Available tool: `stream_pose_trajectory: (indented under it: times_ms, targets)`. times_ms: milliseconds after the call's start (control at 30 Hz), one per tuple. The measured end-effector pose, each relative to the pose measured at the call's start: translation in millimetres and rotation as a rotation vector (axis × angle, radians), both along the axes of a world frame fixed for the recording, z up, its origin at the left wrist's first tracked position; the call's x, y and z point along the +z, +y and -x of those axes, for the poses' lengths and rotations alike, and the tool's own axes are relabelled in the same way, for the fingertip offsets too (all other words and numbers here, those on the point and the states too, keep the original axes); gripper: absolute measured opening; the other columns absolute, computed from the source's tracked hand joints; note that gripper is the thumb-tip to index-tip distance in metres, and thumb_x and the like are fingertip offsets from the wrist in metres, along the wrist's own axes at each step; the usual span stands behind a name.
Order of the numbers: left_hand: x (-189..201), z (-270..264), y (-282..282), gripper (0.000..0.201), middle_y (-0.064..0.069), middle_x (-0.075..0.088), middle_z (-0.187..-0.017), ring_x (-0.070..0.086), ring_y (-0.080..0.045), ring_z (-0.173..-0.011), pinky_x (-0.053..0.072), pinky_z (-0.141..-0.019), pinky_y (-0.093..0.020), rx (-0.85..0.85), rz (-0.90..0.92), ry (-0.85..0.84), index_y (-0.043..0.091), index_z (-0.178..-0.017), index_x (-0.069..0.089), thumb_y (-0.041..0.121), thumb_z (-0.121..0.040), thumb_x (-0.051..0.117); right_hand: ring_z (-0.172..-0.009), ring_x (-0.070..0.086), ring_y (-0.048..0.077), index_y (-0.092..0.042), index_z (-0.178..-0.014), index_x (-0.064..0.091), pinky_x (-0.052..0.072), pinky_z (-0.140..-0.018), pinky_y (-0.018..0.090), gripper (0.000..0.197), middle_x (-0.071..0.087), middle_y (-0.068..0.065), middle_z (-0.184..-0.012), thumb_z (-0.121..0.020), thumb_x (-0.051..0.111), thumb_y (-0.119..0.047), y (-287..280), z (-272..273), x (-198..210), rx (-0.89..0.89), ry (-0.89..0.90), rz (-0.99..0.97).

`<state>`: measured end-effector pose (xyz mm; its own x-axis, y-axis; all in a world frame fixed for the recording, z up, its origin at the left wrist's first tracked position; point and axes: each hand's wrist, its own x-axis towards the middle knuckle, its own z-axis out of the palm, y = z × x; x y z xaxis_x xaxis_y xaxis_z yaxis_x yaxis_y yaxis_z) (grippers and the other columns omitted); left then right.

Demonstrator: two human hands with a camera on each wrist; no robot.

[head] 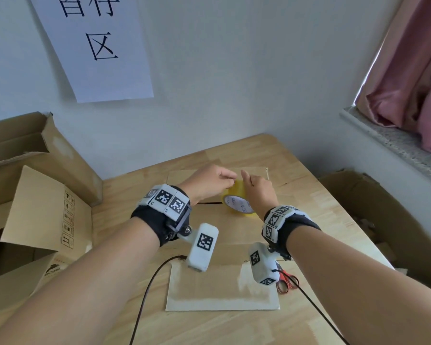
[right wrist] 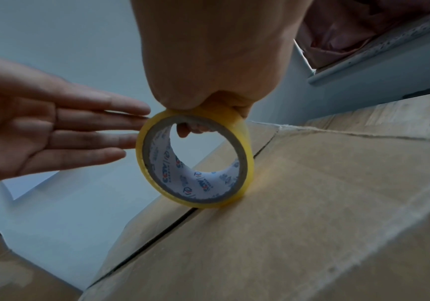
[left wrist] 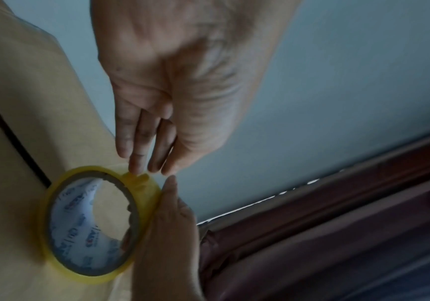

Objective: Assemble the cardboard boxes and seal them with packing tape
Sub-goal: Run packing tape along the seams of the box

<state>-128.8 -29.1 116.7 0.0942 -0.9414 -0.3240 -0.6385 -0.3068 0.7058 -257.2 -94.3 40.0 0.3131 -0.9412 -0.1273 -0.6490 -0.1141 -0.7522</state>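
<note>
A cardboard box lies on the wooden table, its top flaps closed with a dark seam between them. A yellow roll of packing tape stands on edge on the box top, by the seam. My right hand grips the roll from above; in the right wrist view one finger of the right hand hooks through the roll's core. My left hand reaches in from the left. Its straight fingertips touch the roll's outer face near the top.
Red-handled scissors lie on the table at front right. A pale cardboard flap sits in front of the box. Open cartons stand at the left, another carton at the right. The wall is close behind. Black cables cross the front.
</note>
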Motion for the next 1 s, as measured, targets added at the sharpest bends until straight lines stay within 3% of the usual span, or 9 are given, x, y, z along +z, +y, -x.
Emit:
stream_pose_trajectory:
  times_ms: [67,133,267,433,533,667,767,867,1000]
  targets:
    - [-5,1,-1,0.045,0.002,0.053,-0.137,0.051,-0.014,-0.122,0.038,-0.097,-0.024,-0.087,-0.019,-0.208,0.021,-0.137,0.049,0.025,-0.093,0.055,-0.073,0.049,0.026,-0.016,-0.059,0.042,0.036,-0.066,0.031,0.052,0.047,0.002,-0.063,-0.100,0.032,-0.046,-1,-1,-1,0.006,0.006,-0.018]
    - [-12,7,-2,0.045,-0.005,0.057,-0.127,0.056,-0.021,-0.113,0.046,-0.087,-0.029,-0.194,-0.048,-0.381,0.014,-0.136,0.046,0.025,-0.092,0.054,-0.074,0.049,0.026,-0.014,-0.064,0.050,0.036,-0.067,0.031,0.051,0.047,0.002,-0.063,-0.099,0.035,-0.048,-3,-2,2,0.020,-0.013,-0.055]
    - [-28,19,-4,0.041,-0.015,0.058,-0.110,0.059,-0.029,-0.097,0.041,-0.069,-0.031,-0.239,-0.050,-0.635,0.004,-0.134,0.039,0.015,-0.095,0.047,-0.084,0.053,0.026,-0.008,-0.113,0.060,0.034,-0.069,0.030,0.043,0.056,0.010,-0.088,-0.099,0.037,-0.042,3,-3,15,0.159,0.055,-0.093]
    - [-43,11,-8,0.049,-0.019,0.058,-0.114,0.058,-0.036,-0.101,0.043,-0.075,-0.037,-0.203,-0.039,-0.683,0.005,-0.141,0.028,0.007,-0.094,0.040,-0.084,0.044,0.022,-0.013,-0.084,0.050,0.033,-0.070,0.029,0.021,0.049,0.007,-0.087,-0.097,0.038,-0.024,-2,-1,22,0.180,-0.080,-0.243]
    - [-52,2,-9,0.027,-0.020,0.059,-0.107,0.059,-0.037,-0.095,0.043,-0.071,-0.037,-0.120,-0.020,-0.597,0.005,-0.120,0.043,0.010,-0.093,0.042,-0.081,0.040,0.020,-0.019,-0.071,0.044,0.031,-0.072,0.031,0.025,0.043,0.001,-0.077,-0.095,0.036,-0.019,0,3,19,0.181,-0.157,-0.326]
    - [-56,-6,-9,0.018,-0.020,0.060,-0.106,0.059,-0.037,-0.094,0.048,-0.077,-0.039,-0.057,-0.027,-0.518,0.004,-0.109,0.048,0.012,-0.093,0.045,-0.084,0.039,0.019,-0.012,-0.079,0.052,0.031,-0.069,0.029,0.021,0.044,0.001,-0.080,-0.095,0.038,-0.015,5,3,13,0.174,-0.256,-0.376]
    - [-57,-3,-11,0.019,-0.020,0.059,-0.105,0.060,-0.037,-0.093,0.046,-0.071,-0.038,-0.072,-0.024,-0.583,0.003,-0.111,0.045,0.010,-0.093,0.042,-0.079,0.044,0.018,-0.013,-0.078,0.055,0.034,-0.071,0.028,0.023,0.049,0.001,-0.080,-0.096,0.042,-0.019,1,0,16,0.166,-0.277,-0.422]
    - [-58,3,-11,0.024,-0.018,0.060,-0.105,0.060,-0.037,-0.096,0.041,-0.069,-0.036,-0.115,-0.001,-0.671,0.003,-0.117,0.044,0.009,-0.094,0.041,-0.098,0.054,0.019,-0.013,-0.102,0.066,0.041,-0.090,0.031,0.035,0.062,0.004,-0.102,-0.095,0.047,-0.043,-2,-2,13,0.152,-0.226,-0.431]
    - [-60,7,-8,0.020,-0.019,0.060,-0.106,0.060,-0.038,-0.096,0.038,-0.068,-0.036,-0.140,0.028,-0.721,0.002,-0.113,0.043,0.009,-0.094,0.041,-0.082,0.050,0.018,-0.019,-0.071,0.057,0.038,-0.077,0.030,0.033,0.056,0.002,-0.080,-0.096,0.047,-0.037,0,-2,11,0.166,-0.218,-0.387]
